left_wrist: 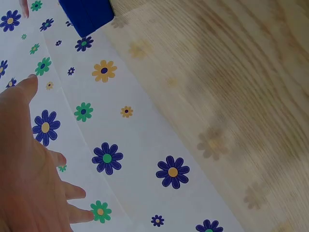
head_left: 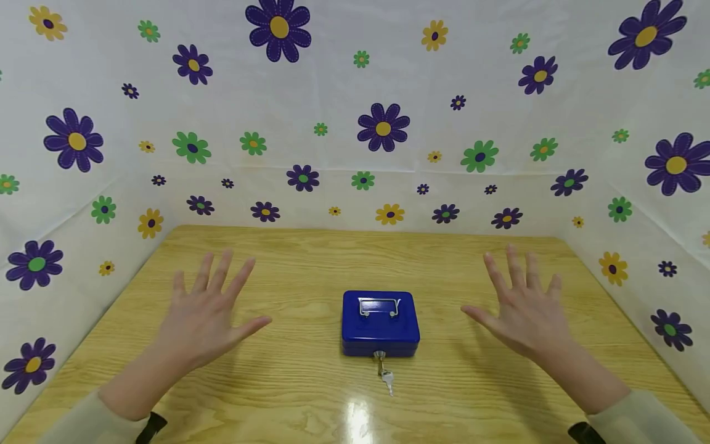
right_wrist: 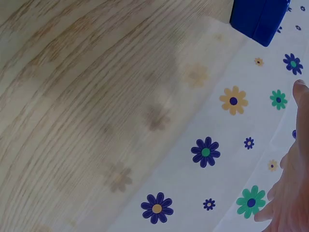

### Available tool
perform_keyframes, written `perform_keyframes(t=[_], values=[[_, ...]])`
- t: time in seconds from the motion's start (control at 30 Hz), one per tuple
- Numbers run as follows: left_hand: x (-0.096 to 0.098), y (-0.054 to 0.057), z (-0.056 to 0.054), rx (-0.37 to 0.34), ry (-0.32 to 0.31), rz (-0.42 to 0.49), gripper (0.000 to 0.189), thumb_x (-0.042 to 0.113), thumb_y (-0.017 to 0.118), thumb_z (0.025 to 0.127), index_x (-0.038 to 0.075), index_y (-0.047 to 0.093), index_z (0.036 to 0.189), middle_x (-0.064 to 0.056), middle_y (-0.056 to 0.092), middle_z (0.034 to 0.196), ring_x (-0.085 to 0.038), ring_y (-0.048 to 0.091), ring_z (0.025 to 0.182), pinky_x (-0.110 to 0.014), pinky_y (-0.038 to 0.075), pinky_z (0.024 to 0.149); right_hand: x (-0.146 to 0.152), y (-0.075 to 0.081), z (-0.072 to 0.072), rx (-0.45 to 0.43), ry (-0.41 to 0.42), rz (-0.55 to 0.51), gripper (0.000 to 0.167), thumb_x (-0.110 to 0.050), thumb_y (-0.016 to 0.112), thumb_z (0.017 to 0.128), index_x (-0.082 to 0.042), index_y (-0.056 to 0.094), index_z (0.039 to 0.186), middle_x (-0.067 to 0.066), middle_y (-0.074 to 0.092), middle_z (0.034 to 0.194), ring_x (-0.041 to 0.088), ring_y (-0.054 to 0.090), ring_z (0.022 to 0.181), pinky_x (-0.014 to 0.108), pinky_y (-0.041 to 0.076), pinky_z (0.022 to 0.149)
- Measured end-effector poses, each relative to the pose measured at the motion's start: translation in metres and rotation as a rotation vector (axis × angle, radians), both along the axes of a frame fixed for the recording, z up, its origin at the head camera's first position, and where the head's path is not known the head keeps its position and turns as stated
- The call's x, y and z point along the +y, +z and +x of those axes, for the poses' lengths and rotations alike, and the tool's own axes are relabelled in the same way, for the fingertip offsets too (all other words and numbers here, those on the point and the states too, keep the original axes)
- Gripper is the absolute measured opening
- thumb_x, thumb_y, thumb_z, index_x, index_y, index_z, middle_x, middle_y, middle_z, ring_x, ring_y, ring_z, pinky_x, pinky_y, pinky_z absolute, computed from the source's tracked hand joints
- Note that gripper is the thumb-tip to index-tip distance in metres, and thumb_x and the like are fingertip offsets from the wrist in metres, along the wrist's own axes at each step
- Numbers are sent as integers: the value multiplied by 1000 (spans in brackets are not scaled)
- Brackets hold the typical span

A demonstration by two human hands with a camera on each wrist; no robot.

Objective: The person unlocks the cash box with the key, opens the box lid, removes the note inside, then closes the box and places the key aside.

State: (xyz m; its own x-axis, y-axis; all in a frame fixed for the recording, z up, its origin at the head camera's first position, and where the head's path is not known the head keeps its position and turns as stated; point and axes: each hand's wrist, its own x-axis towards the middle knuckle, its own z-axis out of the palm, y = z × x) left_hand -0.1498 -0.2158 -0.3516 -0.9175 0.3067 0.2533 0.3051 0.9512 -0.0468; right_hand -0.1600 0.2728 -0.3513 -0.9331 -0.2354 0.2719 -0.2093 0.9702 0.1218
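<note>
A blue metal cash box (head_left: 380, 333) with a lid sits on the wooden table, its silver handle (head_left: 379, 301) lying on top. In the lock at its front is a key, and a second key (head_left: 388, 381) dangles below. To the left of the box, my left hand (head_left: 202, 317) is held apart from it with fingers spread and straight. On the other side, my right hand (head_left: 527, 311) is likewise spread, touching nothing. Both wrist views catch a corner of the blue box along their top edges, plus part of each hand.
The wooden table (head_left: 266, 382) has a light grain and a bright reflection near its front. White cloth (head_left: 333, 86) printed with purple, green and yellow flowers rises behind it and along both sides. Dark straps circle both wrists below pale sleeves.
</note>
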Motion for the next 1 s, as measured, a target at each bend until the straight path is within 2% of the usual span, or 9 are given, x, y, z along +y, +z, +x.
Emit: perform_keyframes(t=[0.1, 0.3, 0.5, 0.67, 0.8, 0.9, 1.0], values=[[6, -1, -3, -5, -8, 2, 98, 80, 39, 84, 23, 11, 158, -18, 5, 160, -44, 5, 144, -77, 7, 100, -6, 1, 0, 0, 8, 1, 99, -74, 46, 86, -13, 12, 156, 24, 0, 159, 53, 6, 139, 80, 12, 95], [20, -2, -10, -15, -30, -8, 98, 83, 35, 83, 23, 12, 157, -17, 4, 161, -40, -1, 144, -77, 8, 101, -20, 6, 1, -36, 26, -3, 100, -75, 44, 86, -14, 10, 157, 23, -2, 159, 51, 3, 141, 80, 10, 97], [39, -6, -16, -31, -86, 8, 97, 83, 34, 83, 24, 14, 157, -17, 9, 160, -39, 3, 145, -76, 8, 102, -38, 10, 7, -48, 43, -17, 99, -76, 43, 87, -15, 10, 157, 22, 7, 159, 49, 11, 141, 77, 12, 99], [58, -16, -24, -38, -165, 26, 96, 84, 31, 83, 26, 12, 157, -14, 8, 161, -39, 7, 145, -75, 11, 103, -54, 10, 15, -26, 100, -50, 95, -73, 47, 87, -15, 18, 156, 20, 19, 157, 44, 20, 140, 75, 20, 100], [73, -22, -29, -65, -249, 65, 95, 82, 34, 84, 27, 10, 157, -11, 7, 161, -36, 6, 145, -74, 14, 103, -64, 5, 22, -7, 151, -84, 92, -70, 49, 87, -15, 22, 155, 18, 29, 153, 42, 31, 136, 70, 27, 100], [83, -25, -31, -102, -310, 109, 95, 80, 39, 84, 28, 8, 157, -10, 8, 161, -33, 5, 146, -73, 15, 103, -70, 1, 27, 11, 186, -127, 90, -68, 52, 88, -14, 25, 154, 17, 38, 147, 40, 41, 129, 64, 34, 100], [91, -27, -32, -150, -358, 139, 96, 80, 41, 84, 28, 5, 157, -9, 8, 161, -32, 7, 146, -72, 14, 104, -75, -4, 31, 27, 213, -176, 86, -66, 56, 87, -13, 31, 152, 16, 48, 134, 36, 51, 117, 57, 42, 94]])
